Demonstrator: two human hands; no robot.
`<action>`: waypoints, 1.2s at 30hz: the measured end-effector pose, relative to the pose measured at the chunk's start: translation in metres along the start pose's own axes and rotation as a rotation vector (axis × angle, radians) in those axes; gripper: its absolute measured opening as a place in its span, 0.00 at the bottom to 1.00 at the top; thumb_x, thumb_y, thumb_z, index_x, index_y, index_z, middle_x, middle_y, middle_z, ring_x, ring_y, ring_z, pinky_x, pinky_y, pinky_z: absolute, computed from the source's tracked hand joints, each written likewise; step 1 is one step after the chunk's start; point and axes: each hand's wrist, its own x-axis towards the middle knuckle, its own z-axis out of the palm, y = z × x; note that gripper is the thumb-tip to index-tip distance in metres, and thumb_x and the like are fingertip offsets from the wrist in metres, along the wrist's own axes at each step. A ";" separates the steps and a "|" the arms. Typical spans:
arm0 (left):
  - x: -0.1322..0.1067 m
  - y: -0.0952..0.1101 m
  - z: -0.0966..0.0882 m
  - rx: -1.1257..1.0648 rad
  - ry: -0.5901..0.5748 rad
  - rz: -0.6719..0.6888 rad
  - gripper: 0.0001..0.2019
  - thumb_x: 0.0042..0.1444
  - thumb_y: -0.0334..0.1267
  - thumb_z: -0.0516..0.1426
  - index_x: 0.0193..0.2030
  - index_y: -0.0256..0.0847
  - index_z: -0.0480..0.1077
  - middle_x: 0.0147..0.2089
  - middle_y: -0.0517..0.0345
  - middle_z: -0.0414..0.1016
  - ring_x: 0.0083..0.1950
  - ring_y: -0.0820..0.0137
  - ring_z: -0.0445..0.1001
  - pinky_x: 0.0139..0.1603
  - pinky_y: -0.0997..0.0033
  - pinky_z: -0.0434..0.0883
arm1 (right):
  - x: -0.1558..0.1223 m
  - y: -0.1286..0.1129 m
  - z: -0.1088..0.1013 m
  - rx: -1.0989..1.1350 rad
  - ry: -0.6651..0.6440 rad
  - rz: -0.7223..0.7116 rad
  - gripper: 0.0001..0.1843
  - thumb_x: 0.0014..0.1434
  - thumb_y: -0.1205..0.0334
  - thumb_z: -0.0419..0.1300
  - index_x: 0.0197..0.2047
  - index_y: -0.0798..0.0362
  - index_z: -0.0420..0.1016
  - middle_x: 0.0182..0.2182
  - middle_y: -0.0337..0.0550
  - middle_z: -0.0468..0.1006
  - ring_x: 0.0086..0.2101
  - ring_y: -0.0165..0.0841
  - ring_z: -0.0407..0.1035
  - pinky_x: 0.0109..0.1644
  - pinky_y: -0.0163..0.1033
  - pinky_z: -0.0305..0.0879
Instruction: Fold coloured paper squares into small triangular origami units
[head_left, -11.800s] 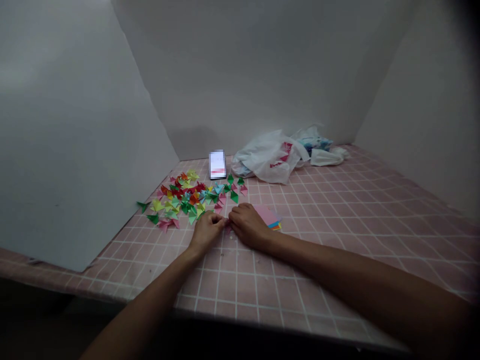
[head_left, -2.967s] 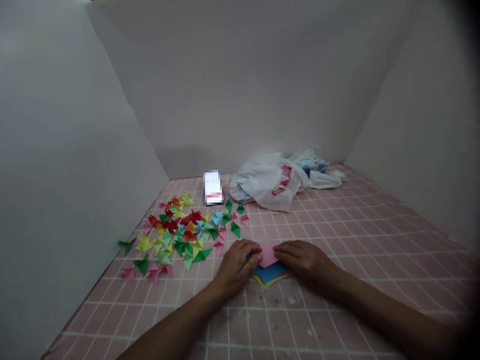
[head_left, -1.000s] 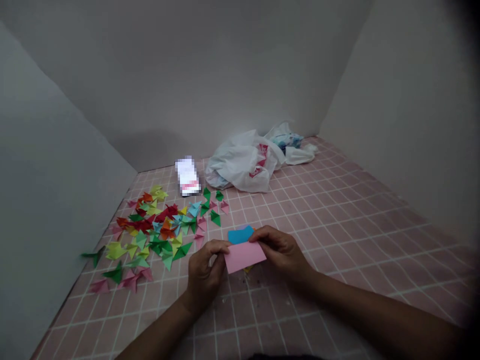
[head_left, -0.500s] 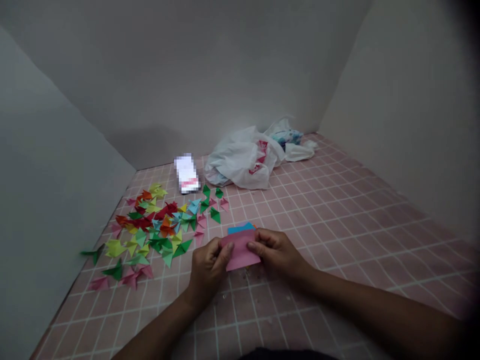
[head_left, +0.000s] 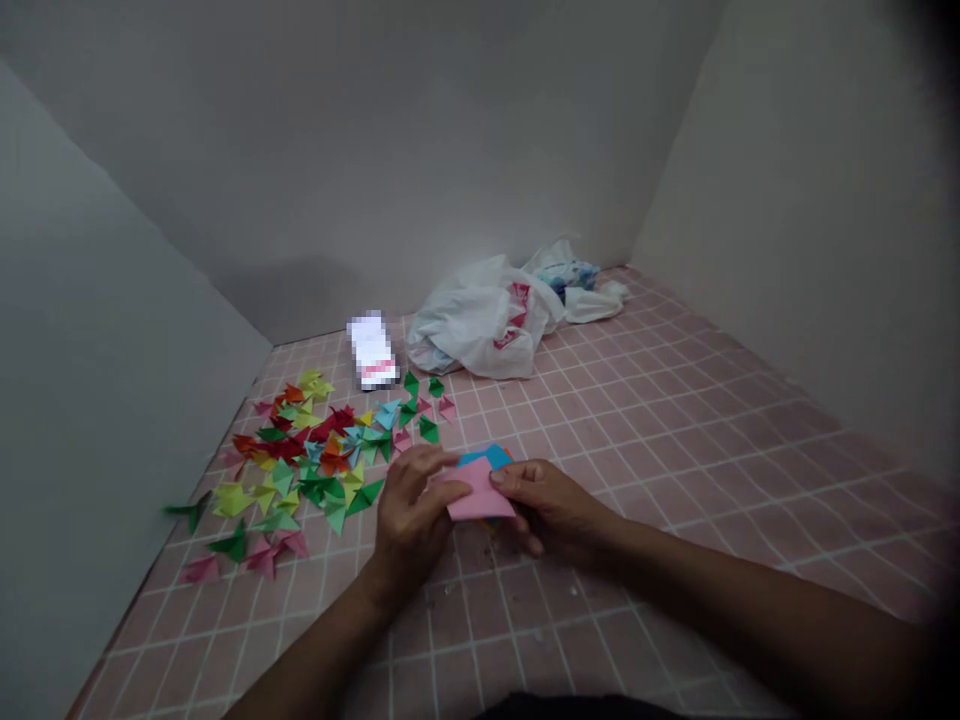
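Both my hands grip one pink paper sheet [head_left: 478,494] just above the pink tiled table [head_left: 675,440]. My left hand [head_left: 409,515] pinches its left edge, fingers closed over the top. My right hand [head_left: 551,505] pinches the right edge between thumb and fingers. A small stack of coloured sheets, blue on top [head_left: 489,457], lies right behind the pink sheet. A spread of folded paper triangles [head_left: 322,450] in green, red, yellow, pink and blue lies to the left of my left hand.
A phone [head_left: 373,350] lies at the back by the triangles. Crumpled white plastic bags [head_left: 487,320] sit at the back near the white wall. White panels enclose the table on the left, back and right.
The pink sheet, held up flat a second ago, now sits lower and more folded between my hands. My left fingers have moved over its top edge.
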 end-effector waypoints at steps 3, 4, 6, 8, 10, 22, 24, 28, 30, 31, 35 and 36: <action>-0.001 0.006 -0.001 -0.106 -0.026 -0.298 0.05 0.59 0.34 0.61 0.31 0.40 0.74 0.27 0.60 0.74 0.30 0.71 0.72 0.35 0.71 0.68 | 0.000 -0.003 -0.001 -0.100 0.112 -0.146 0.24 0.60 0.39 0.58 0.32 0.53 0.69 0.16 0.32 0.68 0.14 0.23 0.57 0.17 0.30 0.48; -0.001 0.008 -0.001 -0.156 -0.051 -0.446 0.09 0.58 0.36 0.61 0.27 0.39 0.72 0.23 0.62 0.70 0.26 0.73 0.68 0.30 0.73 0.65 | 0.001 -0.004 -0.002 -0.140 0.142 -0.229 0.22 0.59 0.40 0.61 0.34 0.53 0.69 0.18 0.31 0.68 0.16 0.23 0.58 0.19 0.30 0.51; -0.002 0.011 0.002 -0.325 -0.126 -0.718 0.13 0.57 0.42 0.61 0.25 0.38 0.71 0.21 0.63 0.67 0.23 0.74 0.63 0.25 0.75 0.60 | 0.002 -0.007 -0.003 -0.187 0.115 -0.297 0.23 0.48 0.46 0.71 0.37 0.53 0.70 0.24 0.32 0.70 0.23 0.25 0.64 0.27 0.31 0.59; -0.002 0.013 0.005 -0.542 -0.192 -0.906 0.14 0.56 0.46 0.61 0.27 0.37 0.73 0.24 0.61 0.70 0.25 0.74 0.64 0.27 0.75 0.61 | 0.004 -0.007 -0.003 -0.208 0.057 -0.279 0.22 0.45 0.50 0.74 0.35 0.53 0.72 0.28 0.36 0.74 0.28 0.28 0.68 0.33 0.34 0.64; -0.002 0.014 0.008 -0.697 -0.218 -1.001 0.16 0.54 0.50 0.62 0.32 0.37 0.75 0.28 0.59 0.72 0.28 0.73 0.66 0.29 0.75 0.63 | 0.004 -0.005 -0.003 -0.205 0.030 -0.233 0.19 0.48 0.49 0.71 0.33 0.54 0.74 0.29 0.38 0.75 0.29 0.29 0.68 0.34 0.36 0.64; -0.006 0.012 0.012 -0.661 -0.221 -0.973 0.22 0.57 0.57 0.58 0.25 0.38 0.67 0.23 0.64 0.61 0.25 0.75 0.57 0.26 0.75 0.56 | 0.000 -0.006 -0.002 -0.254 0.082 -0.205 0.18 0.53 0.47 0.65 0.31 0.54 0.71 0.21 0.34 0.69 0.20 0.25 0.60 0.24 0.33 0.57; -0.006 0.013 0.013 -0.706 -0.207 -0.981 0.20 0.54 0.55 0.61 0.27 0.37 0.70 0.24 0.63 0.66 0.26 0.74 0.61 0.28 0.76 0.59 | -0.001 -0.007 -0.001 -0.281 0.105 -0.218 0.18 0.53 0.47 0.65 0.29 0.54 0.71 0.20 0.34 0.69 0.19 0.25 0.60 0.24 0.33 0.56; -0.005 0.014 0.015 -0.808 -0.185 -1.009 0.17 0.49 0.50 0.65 0.35 0.37 0.75 0.29 0.60 0.74 0.29 0.73 0.67 0.30 0.76 0.63 | -0.002 -0.008 0.000 -0.306 0.137 -0.226 0.18 0.54 0.48 0.65 0.27 0.53 0.69 0.18 0.33 0.67 0.18 0.25 0.59 0.23 0.33 0.54; -0.005 0.014 0.016 -0.793 -0.174 -1.002 0.17 0.50 0.51 0.65 0.35 0.37 0.75 0.29 0.60 0.73 0.28 0.73 0.66 0.29 0.76 0.63 | -0.002 -0.008 0.000 -0.300 0.130 -0.224 0.17 0.54 0.48 0.64 0.28 0.53 0.70 0.18 0.33 0.67 0.18 0.25 0.59 0.23 0.33 0.53; -0.005 0.013 0.016 -0.776 -0.169 -0.996 0.17 0.50 0.51 0.64 0.34 0.36 0.75 0.28 0.61 0.72 0.28 0.73 0.66 0.29 0.76 0.63 | -0.002 -0.008 0.000 -0.295 0.125 -0.225 0.17 0.55 0.48 0.64 0.28 0.53 0.70 0.18 0.33 0.67 0.18 0.25 0.60 0.23 0.33 0.54; -0.007 0.011 0.016 -0.720 -0.163 -0.981 0.18 0.52 0.52 0.63 0.30 0.36 0.74 0.25 0.62 0.68 0.26 0.75 0.62 0.27 0.76 0.60 | 0.001 -0.008 -0.001 -0.264 0.063 -0.217 0.15 0.54 0.49 0.65 0.31 0.53 0.72 0.21 0.34 0.70 0.19 0.25 0.60 0.23 0.33 0.55; -0.007 0.011 0.016 -0.705 -0.162 -0.979 0.18 0.52 0.52 0.63 0.29 0.36 0.73 0.24 0.62 0.68 0.25 0.75 0.62 0.26 0.76 0.59 | 0.001 -0.007 -0.001 -0.254 0.046 -0.212 0.15 0.53 0.50 0.66 0.33 0.54 0.73 0.22 0.34 0.71 0.20 0.25 0.61 0.23 0.32 0.56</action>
